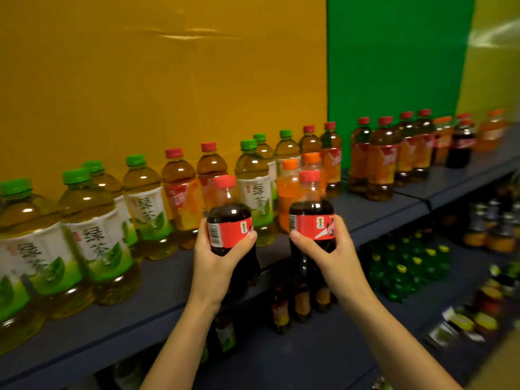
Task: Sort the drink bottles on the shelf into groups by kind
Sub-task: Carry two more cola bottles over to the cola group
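— Hands?
— Both full. Gripping the left cola bottle [229,220] with the left hand [216,257], thumb across the red label, fingers curled round the other side. Same with the right hand [323,249] on the right cola bottle [312,218], clasped at label height.
— Upright?
— Roughly upright, red caps on top, side by side with a gap between, held up just in front of the shelf [157,280].
— Room to move?
— Bare strip of shelf along the near edge, left of the left hand. Crowded behind: green tea bottles [95,235] to the left, red-capped tea bottles [180,192] just behind the left cola bottle, orange soda bottles [287,190] showing between the two colas, farther back.
— Farther right?
— Open patch of shelf right of the right hand, then a far tea cluster [380,161], and a third cola bottle [461,147] near the far right end, well apart from both hands.
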`<state>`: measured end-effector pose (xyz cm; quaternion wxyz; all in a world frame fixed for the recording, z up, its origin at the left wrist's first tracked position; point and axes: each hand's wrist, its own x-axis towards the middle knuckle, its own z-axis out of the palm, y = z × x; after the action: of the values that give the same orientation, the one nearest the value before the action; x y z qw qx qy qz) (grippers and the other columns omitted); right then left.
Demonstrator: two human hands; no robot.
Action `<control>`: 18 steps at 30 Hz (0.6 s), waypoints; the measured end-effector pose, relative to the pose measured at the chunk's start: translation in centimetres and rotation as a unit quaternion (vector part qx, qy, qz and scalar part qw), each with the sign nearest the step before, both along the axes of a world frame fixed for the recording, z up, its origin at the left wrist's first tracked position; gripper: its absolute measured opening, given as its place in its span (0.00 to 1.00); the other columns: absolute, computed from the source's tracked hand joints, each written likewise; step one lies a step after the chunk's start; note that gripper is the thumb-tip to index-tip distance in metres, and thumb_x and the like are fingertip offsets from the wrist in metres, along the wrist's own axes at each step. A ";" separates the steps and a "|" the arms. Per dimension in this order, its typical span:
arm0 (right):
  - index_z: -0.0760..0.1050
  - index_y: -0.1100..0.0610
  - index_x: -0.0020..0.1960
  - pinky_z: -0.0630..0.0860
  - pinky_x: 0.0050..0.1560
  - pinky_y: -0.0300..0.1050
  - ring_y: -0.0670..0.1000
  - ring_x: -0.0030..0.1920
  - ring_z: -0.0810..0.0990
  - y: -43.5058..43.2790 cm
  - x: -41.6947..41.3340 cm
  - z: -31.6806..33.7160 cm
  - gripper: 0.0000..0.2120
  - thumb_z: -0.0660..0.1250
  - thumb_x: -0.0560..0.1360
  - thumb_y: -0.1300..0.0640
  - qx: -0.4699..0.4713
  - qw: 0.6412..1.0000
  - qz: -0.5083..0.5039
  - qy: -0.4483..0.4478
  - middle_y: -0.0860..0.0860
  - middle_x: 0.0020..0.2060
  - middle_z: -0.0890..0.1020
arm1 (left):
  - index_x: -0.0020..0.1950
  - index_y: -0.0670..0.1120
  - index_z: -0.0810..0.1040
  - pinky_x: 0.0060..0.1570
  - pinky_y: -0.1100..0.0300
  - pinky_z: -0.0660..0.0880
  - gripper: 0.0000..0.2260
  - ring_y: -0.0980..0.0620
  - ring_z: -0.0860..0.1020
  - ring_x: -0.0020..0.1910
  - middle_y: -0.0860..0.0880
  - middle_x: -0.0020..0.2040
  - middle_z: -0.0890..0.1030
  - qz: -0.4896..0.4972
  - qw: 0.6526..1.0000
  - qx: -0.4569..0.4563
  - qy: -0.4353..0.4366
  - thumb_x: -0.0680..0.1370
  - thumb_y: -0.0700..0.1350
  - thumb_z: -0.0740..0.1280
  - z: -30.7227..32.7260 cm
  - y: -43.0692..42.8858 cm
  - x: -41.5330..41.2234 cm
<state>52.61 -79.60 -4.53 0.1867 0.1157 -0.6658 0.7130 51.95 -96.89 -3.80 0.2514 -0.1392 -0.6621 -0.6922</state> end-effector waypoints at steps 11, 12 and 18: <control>0.68 0.52 0.60 0.76 0.43 0.38 0.42 0.45 0.79 20.4 -1.3 -2.1 0.27 0.74 0.65 0.49 0.045 0.984 -0.173 -0.011 0.46 0.47 0.79 | 0.53 0.53 0.73 0.40 0.67 0.76 0.26 0.60 0.80 0.42 0.51 0.47 0.80 -0.115 0.993 -0.029 0.008 0.58 0.54 0.75 -1.3 19.3 -4.5; 0.68 0.52 0.61 0.77 0.45 0.40 0.43 0.46 0.79 22.6 -1.3 -2.2 0.29 0.74 0.64 0.47 0.049 0.983 -0.176 -0.013 0.46 0.47 0.79 | 0.52 0.54 0.73 0.40 0.68 0.76 0.25 0.60 0.79 0.42 0.52 0.47 0.79 -0.121 0.992 -0.032 0.006 0.59 0.53 0.76 -1.5 21.3 -4.8; 0.65 0.49 0.63 0.76 0.46 0.39 0.39 0.46 0.79 35.1 -1.7 -2.4 0.34 0.71 0.60 0.42 0.093 0.978 -0.188 -0.017 0.44 0.49 0.78 | 0.53 0.51 0.72 0.40 0.67 0.76 0.21 0.60 0.79 0.42 0.51 0.47 0.79 -0.141 0.990 -0.019 0.005 0.63 0.46 0.74 -2.6 32.9 -7.1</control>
<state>50.90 -44.53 -6.95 0.2944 -0.0068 -0.7421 0.6021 44.87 -63.96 -6.43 0.1518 -0.2394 -0.6480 -0.7070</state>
